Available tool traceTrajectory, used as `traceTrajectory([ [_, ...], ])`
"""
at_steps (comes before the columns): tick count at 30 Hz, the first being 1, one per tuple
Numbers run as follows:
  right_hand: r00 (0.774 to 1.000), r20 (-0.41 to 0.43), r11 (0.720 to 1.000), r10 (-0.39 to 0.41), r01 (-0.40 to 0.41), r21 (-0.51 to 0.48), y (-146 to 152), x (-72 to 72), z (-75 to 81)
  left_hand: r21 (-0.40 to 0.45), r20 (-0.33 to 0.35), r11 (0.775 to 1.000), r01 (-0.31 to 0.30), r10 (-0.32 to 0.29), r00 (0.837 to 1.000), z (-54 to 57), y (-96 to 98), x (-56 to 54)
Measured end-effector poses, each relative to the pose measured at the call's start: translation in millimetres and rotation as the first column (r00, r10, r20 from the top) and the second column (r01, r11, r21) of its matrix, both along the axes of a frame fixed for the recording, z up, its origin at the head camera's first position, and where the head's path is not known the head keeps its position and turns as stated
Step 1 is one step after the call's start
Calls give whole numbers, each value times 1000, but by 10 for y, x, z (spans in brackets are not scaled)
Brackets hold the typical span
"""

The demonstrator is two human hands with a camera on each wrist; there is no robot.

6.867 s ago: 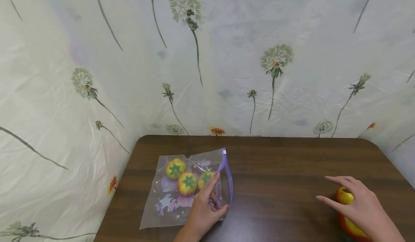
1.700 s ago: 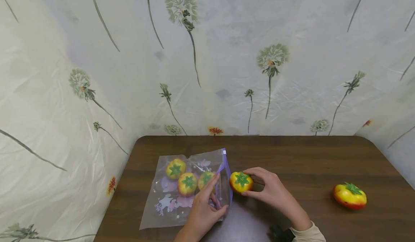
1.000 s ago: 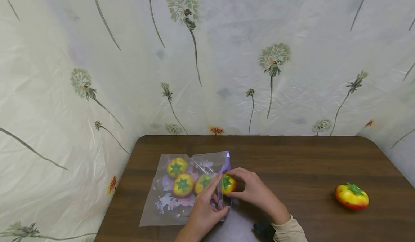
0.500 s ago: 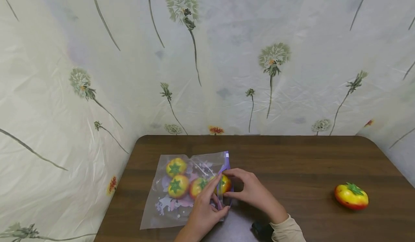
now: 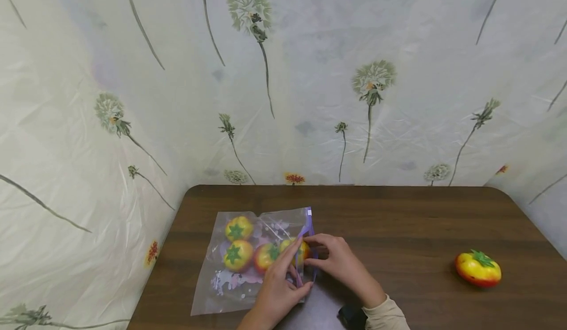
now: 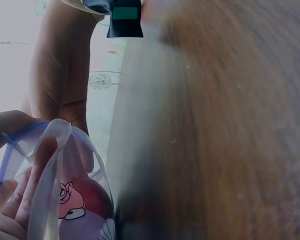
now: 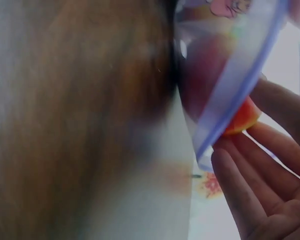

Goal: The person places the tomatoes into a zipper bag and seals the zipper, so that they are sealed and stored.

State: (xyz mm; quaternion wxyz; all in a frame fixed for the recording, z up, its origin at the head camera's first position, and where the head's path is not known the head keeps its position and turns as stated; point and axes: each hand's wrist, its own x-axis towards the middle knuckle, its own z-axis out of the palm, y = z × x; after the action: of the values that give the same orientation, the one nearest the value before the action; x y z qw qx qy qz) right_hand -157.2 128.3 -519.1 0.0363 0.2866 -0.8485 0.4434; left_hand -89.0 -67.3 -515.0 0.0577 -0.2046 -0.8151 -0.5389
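A clear zip bag (image 5: 204, 295) with a purple closure lies on the table, its mouth facing right. My left hand (image 5: 278, 285) grips the bag by its mouth, fingers reaching over the upper layer, as the left wrist view also shows. Three yellow-and-red persimmons with green star-shaped tops, a far one (image 5: 239, 228), a left one (image 5: 237, 255) and a partly covered one (image 5: 262, 257), lie inside. My right hand (image 5: 341, 261) holds another persimmon (image 7: 245, 119) between fingers and thumb, mostly inside the bag mouth. The left hand partly hides it in the head view.
One more persimmon (image 5: 478, 268) lies on the right side of the dark wooden table (image 5: 398, 217). A black device (image 5: 352, 316) is worn at my right wrist. Behind the table hangs a flower-patterned curtain (image 5: 310, 74).
My right hand brought a persimmon from the right to the bag and has pushed it leftward into the mouth. Two persimmons inside shifted left. My left hand has stayed at the bag mouth.
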Motion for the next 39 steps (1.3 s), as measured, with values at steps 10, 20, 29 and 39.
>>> traceTrajectory([
  [10,991,-112,998,-68,69,8,-133,-17,-79,17,-5,1000,8,-8,1000,-14,0,-8],
  [20,971,-207,990,-117,131,57,-248,-38,-90,14,-9,1000,-2,3,1000,-20,3,-1],
  [29,956,-273,988,-112,136,71,-274,-30,-89,38,3,999,8,-8,1000,-10,-2,-1],
  [39,993,-103,998,-63,60,-34,-135,-44,-89,36,-10,999,5,-5,1000,-11,-3,-9],
])
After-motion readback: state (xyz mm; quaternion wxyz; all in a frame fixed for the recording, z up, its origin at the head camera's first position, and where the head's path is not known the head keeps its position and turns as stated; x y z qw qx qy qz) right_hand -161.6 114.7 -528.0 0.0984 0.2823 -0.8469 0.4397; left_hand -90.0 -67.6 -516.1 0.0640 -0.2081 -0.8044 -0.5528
